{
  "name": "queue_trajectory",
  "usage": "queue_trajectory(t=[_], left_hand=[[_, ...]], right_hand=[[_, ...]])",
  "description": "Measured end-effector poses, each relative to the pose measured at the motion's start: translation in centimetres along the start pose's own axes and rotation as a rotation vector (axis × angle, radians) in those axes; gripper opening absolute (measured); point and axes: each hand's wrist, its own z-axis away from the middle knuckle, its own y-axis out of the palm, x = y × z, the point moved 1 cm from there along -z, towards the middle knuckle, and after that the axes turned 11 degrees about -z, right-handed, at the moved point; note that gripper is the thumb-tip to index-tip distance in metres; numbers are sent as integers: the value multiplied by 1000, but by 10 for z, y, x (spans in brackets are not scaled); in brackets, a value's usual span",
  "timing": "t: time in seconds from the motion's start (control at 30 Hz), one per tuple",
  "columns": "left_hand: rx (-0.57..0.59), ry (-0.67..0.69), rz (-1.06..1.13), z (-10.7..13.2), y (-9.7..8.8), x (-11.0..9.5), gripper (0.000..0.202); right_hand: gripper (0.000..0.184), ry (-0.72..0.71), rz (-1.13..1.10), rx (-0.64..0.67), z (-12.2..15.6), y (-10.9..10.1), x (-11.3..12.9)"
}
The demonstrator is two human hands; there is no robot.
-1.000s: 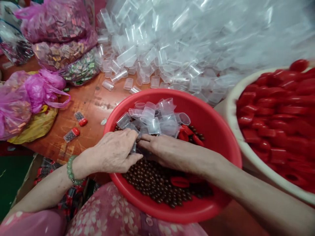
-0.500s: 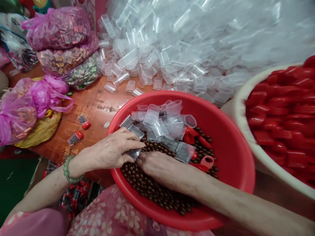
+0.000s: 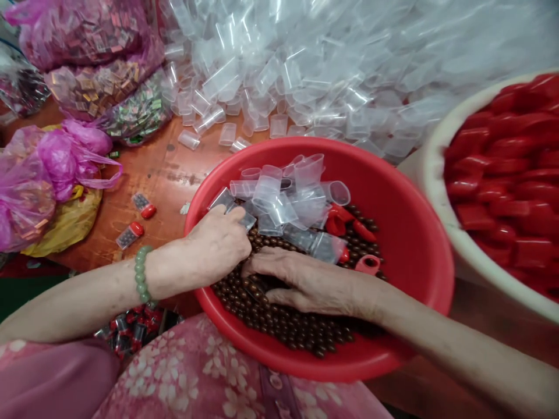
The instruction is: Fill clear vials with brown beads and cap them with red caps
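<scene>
— What does the left hand (image 3: 218,244) have?
— Its fingers are curled round a clear vial (image 3: 246,220) at the edge of the brown beads (image 3: 283,326) in the red basin (image 3: 393,192). The right hand (image 3: 308,282) lies fingers-down on the beads. I can't tell whether it pinches any.
— Any finished?
— Two capped vials (image 3: 131,234) lie on the table (image 3: 170,169), and there seem to be more below its edge. The heap of empty vials (image 3: 305,70) and the tub (image 3: 430,174) of red caps (image 3: 502,174) are barely dented. Loose empties (image 3: 283,198) crowd the basin.
</scene>
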Motion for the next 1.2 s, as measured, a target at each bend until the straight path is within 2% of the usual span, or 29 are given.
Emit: queue_trajectory(t=[0.1, 0.3, 0.43, 0.53, 0.8, 1.03, 1.2], left_hand=[[49, 67, 60, -11, 9, -2, 24], [42, 240, 263, -19, 27, -10, 22], [90, 314, 426, -21, 26, -4, 22], [53, 328, 615, -17, 21, 3, 27], [-183, 166, 929, 6, 5, 13, 29], [-301, 12, 703, 16, 0, 9, 33], [-316, -68, 787, 24, 1, 5, 36]], right_hand=[[23, 15, 65, -33, 9, -1, 6], [18, -7, 44, -119, 28, 2, 9], [17, 79, -17, -211, 38, 0, 12], [18, 133, -10, -291, 43, -3, 15], [7, 186, 171, -380, 34, -10, 5], [21, 218, 338, -255, 5, -16, 6], [24, 264, 364, -247, -9, -14, 8]])
